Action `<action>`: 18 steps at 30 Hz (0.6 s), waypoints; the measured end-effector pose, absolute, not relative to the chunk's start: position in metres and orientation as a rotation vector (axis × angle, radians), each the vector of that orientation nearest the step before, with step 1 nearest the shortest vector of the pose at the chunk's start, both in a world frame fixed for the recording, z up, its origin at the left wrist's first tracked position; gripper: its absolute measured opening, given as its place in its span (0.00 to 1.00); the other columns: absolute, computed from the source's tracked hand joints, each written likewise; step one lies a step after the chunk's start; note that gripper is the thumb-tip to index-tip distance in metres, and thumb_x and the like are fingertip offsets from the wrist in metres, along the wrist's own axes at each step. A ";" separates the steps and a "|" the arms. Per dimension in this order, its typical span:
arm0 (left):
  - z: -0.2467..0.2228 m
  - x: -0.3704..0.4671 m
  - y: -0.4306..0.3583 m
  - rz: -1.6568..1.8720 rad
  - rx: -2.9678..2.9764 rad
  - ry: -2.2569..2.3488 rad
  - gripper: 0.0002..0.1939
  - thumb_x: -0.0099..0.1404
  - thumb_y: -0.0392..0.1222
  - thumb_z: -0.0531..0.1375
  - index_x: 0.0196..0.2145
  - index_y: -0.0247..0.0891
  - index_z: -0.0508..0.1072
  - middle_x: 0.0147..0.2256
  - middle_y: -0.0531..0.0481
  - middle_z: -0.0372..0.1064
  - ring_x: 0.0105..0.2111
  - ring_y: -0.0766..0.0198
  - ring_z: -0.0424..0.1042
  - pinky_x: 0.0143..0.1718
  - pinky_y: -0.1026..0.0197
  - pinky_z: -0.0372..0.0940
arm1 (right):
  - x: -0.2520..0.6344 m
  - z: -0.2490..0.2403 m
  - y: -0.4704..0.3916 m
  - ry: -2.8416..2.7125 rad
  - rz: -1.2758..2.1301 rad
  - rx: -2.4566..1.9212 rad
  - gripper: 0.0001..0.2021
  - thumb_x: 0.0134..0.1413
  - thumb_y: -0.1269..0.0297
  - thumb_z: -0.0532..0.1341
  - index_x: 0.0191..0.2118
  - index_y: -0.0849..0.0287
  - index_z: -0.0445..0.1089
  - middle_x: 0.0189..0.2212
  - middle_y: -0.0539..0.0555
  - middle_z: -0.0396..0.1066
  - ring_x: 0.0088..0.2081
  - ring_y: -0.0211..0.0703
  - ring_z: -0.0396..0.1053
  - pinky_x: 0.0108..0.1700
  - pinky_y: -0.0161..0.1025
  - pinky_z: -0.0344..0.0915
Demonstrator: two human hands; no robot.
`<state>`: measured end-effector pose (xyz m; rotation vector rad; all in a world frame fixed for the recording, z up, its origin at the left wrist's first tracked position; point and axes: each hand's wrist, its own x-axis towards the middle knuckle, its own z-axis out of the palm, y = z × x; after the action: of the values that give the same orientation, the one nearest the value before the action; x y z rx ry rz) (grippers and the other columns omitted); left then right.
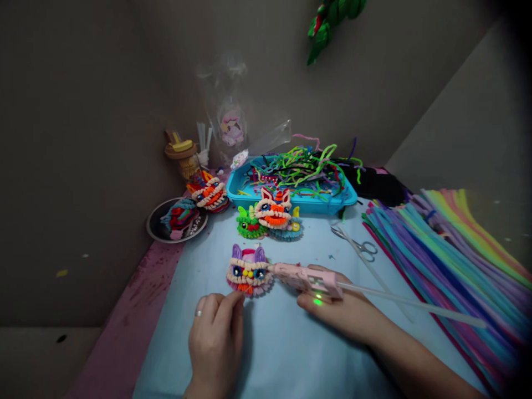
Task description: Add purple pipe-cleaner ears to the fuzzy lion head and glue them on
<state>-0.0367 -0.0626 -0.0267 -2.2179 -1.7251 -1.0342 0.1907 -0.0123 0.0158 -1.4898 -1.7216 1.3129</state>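
Lion head (248, 271); left hand (216, 332) in pinch; right hand (337, 307) around glue gun (305, 278)

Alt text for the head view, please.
Right hand holds a pink glue gun at a purple-eared pipe-cleaner lion head; left hand at its lower edge. Behind: similar heads, tray of pipe cleaners.

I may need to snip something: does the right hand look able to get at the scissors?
Probably, if the right hand first frees itself of the pink glue gun. The scissors lie nearby, with only a clear stick against or across them.
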 end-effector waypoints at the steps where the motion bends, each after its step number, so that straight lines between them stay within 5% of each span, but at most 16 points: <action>1: -0.026 -0.037 -0.063 -1.030 -2.219 -1.727 0.05 0.65 0.33 0.57 0.39 0.36 0.71 0.27 0.51 0.61 0.28 0.62 0.62 0.31 0.60 0.58 | 0.191 0.016 -0.012 -1.727 1.309 -1.497 0.07 0.43 0.67 0.61 0.33 0.58 0.72 0.28 0.50 0.74 0.34 0.47 0.73 0.40 0.40 0.71; 9: -0.027 -0.036 -0.062 -1.027 -2.199 -1.751 0.05 0.65 0.34 0.57 0.39 0.38 0.71 0.27 0.51 0.62 0.28 0.61 0.63 0.31 0.60 0.58 | 0.191 0.017 -0.013 -1.730 1.303 -1.479 0.05 0.43 0.66 0.61 0.30 0.57 0.70 0.25 0.50 0.73 0.36 0.48 0.73 0.41 0.40 0.70; 18: -0.027 -0.037 -0.061 -1.031 -2.212 -1.787 0.05 0.65 0.35 0.57 0.38 0.37 0.71 0.27 0.50 0.62 0.28 0.61 0.64 0.31 0.60 0.58 | 0.192 0.016 -0.013 -1.742 1.309 -1.501 0.07 0.44 0.66 0.60 0.33 0.58 0.70 0.29 0.50 0.74 0.29 0.43 0.70 0.32 0.37 0.68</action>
<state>-0.0368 -0.0612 -0.0267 -2.2122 -1.7869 -1.0309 0.1918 -0.0134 0.0159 -1.5008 -1.7424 1.3093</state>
